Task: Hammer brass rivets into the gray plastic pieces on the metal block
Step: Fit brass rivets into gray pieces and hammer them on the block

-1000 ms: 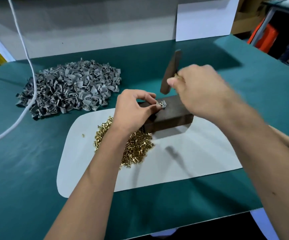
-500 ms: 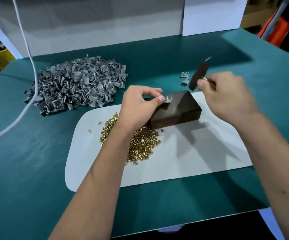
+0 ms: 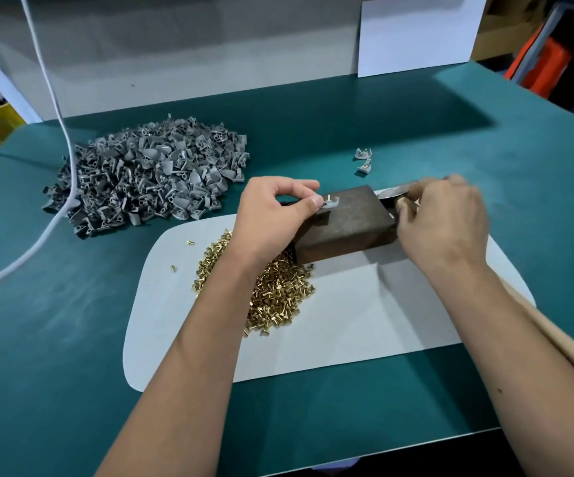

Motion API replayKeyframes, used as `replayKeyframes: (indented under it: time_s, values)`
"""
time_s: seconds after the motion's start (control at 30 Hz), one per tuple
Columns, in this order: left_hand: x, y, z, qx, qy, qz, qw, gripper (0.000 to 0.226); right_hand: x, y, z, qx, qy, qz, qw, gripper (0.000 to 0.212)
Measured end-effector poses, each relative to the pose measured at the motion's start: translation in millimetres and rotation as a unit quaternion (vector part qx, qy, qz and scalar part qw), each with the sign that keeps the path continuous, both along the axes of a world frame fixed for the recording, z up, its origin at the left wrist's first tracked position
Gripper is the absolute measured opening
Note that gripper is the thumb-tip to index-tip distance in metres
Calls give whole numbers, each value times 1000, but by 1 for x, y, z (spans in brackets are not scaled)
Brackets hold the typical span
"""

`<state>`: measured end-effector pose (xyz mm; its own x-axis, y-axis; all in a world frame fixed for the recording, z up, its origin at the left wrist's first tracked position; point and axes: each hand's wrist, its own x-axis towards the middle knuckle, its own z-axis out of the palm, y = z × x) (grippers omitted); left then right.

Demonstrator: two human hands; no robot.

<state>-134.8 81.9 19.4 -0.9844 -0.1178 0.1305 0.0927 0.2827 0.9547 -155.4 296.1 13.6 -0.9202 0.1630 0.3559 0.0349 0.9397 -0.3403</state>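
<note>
We are pinching a small gray plastic piece [image 3: 330, 203] with the thumb and finger of our left hand [image 3: 271, 218]. The piece is sitting on the top of the metal block [image 3: 351, 220], near its left edge, and a brass rivet [image 3: 328, 197] is sticking up out of it. The block is resting on the white mat [image 3: 364, 321] on the green bench [image 3: 72, 339].

Our right hand [image 3: 443, 222] is curling around the hammer [image 3: 394, 194], low by the block's right edge. It looks blurry.

The plastic piece is tiny and light, so we think it can slide or pop away. We are holding it by its left end, keeping our fingers away from the rivet. The rivet is thin and probably tips over easily. The block looks heavy and hard, so it should not move.

More rivets [image 3: 278, 290] are lying in a pile at the block's near left corner. More gray pieces [image 3: 147, 173] are heaped at the bench's far left.
</note>
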Motion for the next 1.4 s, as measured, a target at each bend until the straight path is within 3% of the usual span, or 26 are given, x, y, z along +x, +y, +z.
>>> replayKeyframes:
  time_s: [0.17,0.43,0.6,0.77,0.97,1.17,1.27,1.4]
  values:
    - [2,3,0,-4,4,4,1000,18,1,-13,5,-62,173,234,955,23]
    - [4,3,3,4,8,3,1000,13,2,-29,3,-47,153,372,914,16]
    - [-6,17,15,-21,16,19,999,10,-6,-23,15,-64,142,345,925,15]
    - [-52,39,32,-186,19,40,981,16,-37,-18,42,-97,10,252,963,17]
    - [-101,57,28,-214,-54,31,975,7,-81,-12,56,-104,-115,146,977,26]
    - [-111,47,27,-208,-69,15,976,15,-102,-1,51,-128,-187,158,961,35]
    - [-106,29,27,-207,-63,37,976,23,-101,4,56,-159,-180,148,959,43]
    - [-84,-4,24,-236,-45,76,968,20,-82,-16,72,-153,-92,186,966,35]
